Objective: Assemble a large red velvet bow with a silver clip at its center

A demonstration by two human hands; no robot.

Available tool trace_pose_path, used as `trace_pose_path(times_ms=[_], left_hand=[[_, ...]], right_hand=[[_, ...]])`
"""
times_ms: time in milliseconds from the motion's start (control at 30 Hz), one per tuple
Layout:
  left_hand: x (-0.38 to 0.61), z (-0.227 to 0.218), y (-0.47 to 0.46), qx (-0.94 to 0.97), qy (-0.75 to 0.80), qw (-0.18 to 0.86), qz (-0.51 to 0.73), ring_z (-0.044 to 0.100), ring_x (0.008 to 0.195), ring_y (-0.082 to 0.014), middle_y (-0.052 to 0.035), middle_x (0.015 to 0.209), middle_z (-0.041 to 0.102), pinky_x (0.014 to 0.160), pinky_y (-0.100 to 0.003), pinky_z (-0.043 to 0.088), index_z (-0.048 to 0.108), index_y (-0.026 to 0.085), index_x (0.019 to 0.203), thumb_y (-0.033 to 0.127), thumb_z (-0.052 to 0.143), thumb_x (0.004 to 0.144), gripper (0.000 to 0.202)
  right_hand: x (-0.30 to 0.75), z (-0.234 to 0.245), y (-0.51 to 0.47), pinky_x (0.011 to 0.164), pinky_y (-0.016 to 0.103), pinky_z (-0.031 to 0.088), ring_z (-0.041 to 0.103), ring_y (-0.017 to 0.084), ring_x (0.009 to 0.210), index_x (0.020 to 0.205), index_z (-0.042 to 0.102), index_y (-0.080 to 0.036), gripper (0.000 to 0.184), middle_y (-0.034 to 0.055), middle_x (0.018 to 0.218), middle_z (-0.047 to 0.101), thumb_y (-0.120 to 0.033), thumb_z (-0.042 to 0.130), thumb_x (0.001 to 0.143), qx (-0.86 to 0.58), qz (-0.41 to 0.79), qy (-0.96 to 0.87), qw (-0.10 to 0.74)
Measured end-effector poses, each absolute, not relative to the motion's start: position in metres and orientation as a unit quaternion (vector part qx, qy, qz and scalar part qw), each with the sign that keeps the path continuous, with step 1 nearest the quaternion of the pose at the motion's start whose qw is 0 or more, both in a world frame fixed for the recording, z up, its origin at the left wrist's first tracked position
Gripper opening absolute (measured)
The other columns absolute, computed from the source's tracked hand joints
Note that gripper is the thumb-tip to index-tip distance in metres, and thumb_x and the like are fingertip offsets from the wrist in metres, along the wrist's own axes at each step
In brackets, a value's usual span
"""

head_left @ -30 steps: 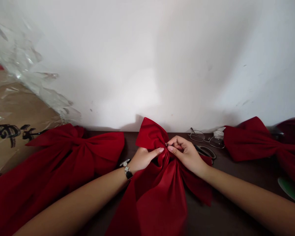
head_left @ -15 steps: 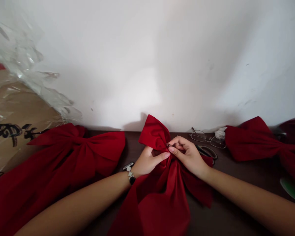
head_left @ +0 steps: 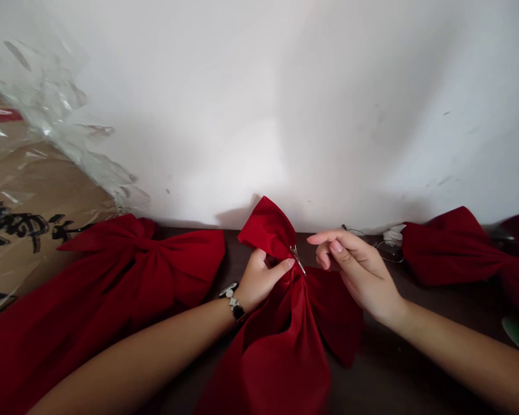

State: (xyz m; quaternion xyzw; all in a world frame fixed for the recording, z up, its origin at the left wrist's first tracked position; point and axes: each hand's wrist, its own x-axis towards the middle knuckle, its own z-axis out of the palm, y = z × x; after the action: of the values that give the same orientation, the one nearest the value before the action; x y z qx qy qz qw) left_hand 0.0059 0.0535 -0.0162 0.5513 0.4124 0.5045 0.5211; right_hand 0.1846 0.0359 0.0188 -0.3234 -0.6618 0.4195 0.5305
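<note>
Left hand (head_left: 262, 279) pinching red bow (head_left: 281, 346) at knot, thumb and fingers pressed into fabric. Metal clip (head_left: 297, 259) on knot. Right hand (head_left: 358, 274) just beside clip, fingers loosely spread, touching nothing. Bow on dark table (head_left: 393, 369), between second bow (head_left: 112, 271) and third bow (head_left: 454, 248).

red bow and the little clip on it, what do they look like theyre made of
The red bow looks like a velvety fabric, matte with a soft nap: it drapes in heavy folds and shows no sheen, though the exact fibre can't be told. The small clip at its gathered middle looks like metal, with a bright silvery glint.
</note>
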Motion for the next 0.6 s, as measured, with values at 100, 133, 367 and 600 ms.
trace_pose_path(times_ms=[100,133,367,600], left_hand=[[0.006,-0.015,0.052,0.574,0.416,0.509,0.489,0.058,0.078,-0.0160,-0.0035,0.081,0.063,0.078,-0.028,0.046,0.057,0.014,0.080,0.029,0.071,0.072,0.022],[0.006,-0.015,0.051,0.586,0.416,0.501,0.483,0.058,0.080,-0.0163,-0.0039,0.082,0.063,0.079,-0.029,0.046,0.057,0.014,0.081,0.029,0.070,0.072,0.022],[0.004,-0.019,0.053,0.609,0.418,0.475,0.478,0.059,0.086,-0.0183,-0.0075,0.091,0.066,0.084,-0.031,0.045,0.059,0.013,0.089,0.028,0.068,0.075,0.022],[0.001,-0.021,0.054,0.595,0.394,0.496,0.494,0.060,0.088,-0.0183,-0.0070,0.093,0.067,0.085,-0.031,0.046,0.059,0.013,0.091,0.030,0.070,0.074,0.026]], right_hand=[[0.187,0.032,0.027,0.059,0.028,0.039,0.047,0.014,0.060,0.098,0.065,-0.022,0.027,-0.0001,0.063,0.049,-0.038,0.044,0.095,-0.326,0.386,-0.672,0.541],[0.188,0.036,0.024,0.058,0.028,0.039,0.047,0.014,0.059,0.097,0.065,-0.023,0.026,-0.0002,0.062,0.048,-0.037,0.044,0.095,-0.330,0.379,-0.672,0.544],[0.187,0.045,0.010,0.053,0.027,0.037,0.045,0.013,0.055,0.100,0.064,-0.021,0.028,-0.0012,0.058,0.044,-0.033,0.040,0.097,-0.338,0.369,-0.687,0.526],[0.181,0.036,0.021,0.060,0.027,0.042,0.049,0.013,0.061,0.114,0.057,-0.021,0.032,-0.0010,0.064,0.047,-0.024,0.031,0.096,-0.382,0.356,-0.722,0.455]])
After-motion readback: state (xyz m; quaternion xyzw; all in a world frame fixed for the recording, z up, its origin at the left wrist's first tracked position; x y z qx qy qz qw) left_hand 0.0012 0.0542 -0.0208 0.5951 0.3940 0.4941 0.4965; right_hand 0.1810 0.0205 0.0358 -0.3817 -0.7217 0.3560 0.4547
